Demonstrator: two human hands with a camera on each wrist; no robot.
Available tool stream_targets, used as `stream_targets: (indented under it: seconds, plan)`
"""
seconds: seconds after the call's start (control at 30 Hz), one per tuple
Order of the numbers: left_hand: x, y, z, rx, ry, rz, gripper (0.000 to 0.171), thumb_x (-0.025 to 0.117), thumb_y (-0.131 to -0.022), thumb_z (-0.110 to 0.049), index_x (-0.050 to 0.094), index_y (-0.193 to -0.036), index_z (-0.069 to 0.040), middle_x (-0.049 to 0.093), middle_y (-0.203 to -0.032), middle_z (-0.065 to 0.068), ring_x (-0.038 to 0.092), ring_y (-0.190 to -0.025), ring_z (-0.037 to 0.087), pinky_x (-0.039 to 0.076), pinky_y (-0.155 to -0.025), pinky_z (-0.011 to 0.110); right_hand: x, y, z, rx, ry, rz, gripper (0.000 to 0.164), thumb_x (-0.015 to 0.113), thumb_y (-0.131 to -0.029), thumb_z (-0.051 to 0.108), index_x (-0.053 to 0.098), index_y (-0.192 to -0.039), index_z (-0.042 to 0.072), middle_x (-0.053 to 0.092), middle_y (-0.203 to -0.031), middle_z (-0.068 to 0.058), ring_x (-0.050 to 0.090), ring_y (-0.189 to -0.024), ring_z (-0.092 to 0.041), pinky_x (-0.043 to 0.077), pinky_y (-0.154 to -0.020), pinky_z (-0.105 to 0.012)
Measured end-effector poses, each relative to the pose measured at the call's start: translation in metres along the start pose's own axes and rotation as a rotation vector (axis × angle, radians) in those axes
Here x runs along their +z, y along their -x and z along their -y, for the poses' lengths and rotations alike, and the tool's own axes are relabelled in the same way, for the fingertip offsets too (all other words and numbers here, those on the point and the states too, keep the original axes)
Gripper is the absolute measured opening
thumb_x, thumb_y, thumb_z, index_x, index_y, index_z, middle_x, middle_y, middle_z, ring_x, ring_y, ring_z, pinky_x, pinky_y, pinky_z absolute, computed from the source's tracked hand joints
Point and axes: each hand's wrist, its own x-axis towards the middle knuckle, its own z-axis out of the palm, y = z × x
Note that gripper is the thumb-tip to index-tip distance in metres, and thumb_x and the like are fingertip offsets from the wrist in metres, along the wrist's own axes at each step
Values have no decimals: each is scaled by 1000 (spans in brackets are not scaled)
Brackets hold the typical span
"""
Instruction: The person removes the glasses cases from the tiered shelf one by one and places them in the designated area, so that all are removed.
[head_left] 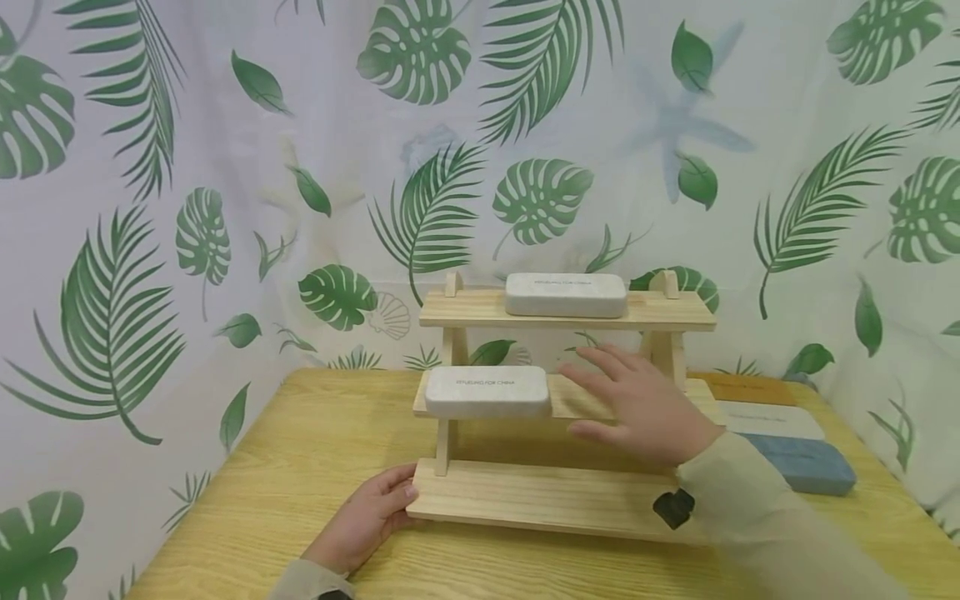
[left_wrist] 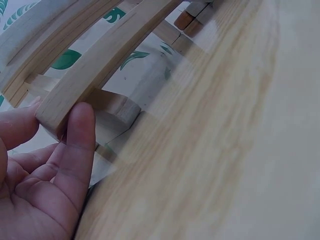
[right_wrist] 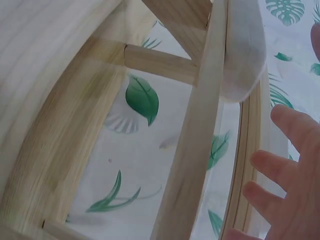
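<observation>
A three-tier wooden display stand stands on the table. My left hand grips the left end of its lowest board; in the left wrist view, thumb and fingers pinch that board's end. One white oblong case with printed lettering lies on the top board. A second white case lies at the left of the middle board. Spread and holding nothing, my right hand hovers by the right part of the middle board, right of that case. The right forearm hides part of the stand's lower right end.
Right of the stand lie an orange case, another white case and a blue case, side by side on the wooden table. A leaf-patterned curtain hangs behind the table and along its left side.
</observation>
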Motion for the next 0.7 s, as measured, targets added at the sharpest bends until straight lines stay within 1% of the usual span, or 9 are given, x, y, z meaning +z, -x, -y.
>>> stream_targets:
  seconds: [0.23,0.33,0.4,0.53,0.63,0.7]
  plan:
    - [-1,0,0,7,-3,3,66,53,-108,-23,21,-156,10,37,-154,29,53,-129,33,51,-99,41,12,-18,5,22,-12,34,79,58,-94,66,41,-157,20,36,-159,-14,26,-148,-38,21,-117,-60]
    - [-1,1,0,8,-9,3,66,52,-108,-23,21,-156,11,38,-153,29,53,-128,32,51,-99,40,17,-25,6,35,-10,44,79,55,-95,68,40,-157,22,35,-160,-12,25,-148,-36,20,-118,-60]
    - [-1,1,0,8,-10,2,66,52,-108,-22,21,-156,11,38,-153,29,53,-128,32,52,-98,40,19,-30,8,40,-14,50,78,54,-95,68,39,-158,24,34,-161,-10,25,-148,-37,21,-116,-62]
    - [0,1,-1,7,-5,-2,66,53,-108,-22,21,-156,11,38,-153,29,54,-128,32,52,-98,40,22,-41,11,37,-47,50,77,57,-94,66,37,-159,28,35,-161,-11,28,-146,-40,26,-112,-67]
    - [1,1,-1,7,-4,-2,66,54,-108,-21,22,-155,12,38,-153,29,54,-127,32,52,-98,40,25,-48,13,34,-61,50,77,58,-93,67,39,-158,30,36,-160,-11,31,-145,-41,28,-112,-65]
    - [1,0,-1,7,-5,-2,66,54,-108,-21,22,-155,12,39,-153,29,54,-127,32,52,-98,40,27,-52,13,33,-53,56,77,56,-93,68,40,-157,29,36,-160,-11,32,-145,-41,29,-113,-63]
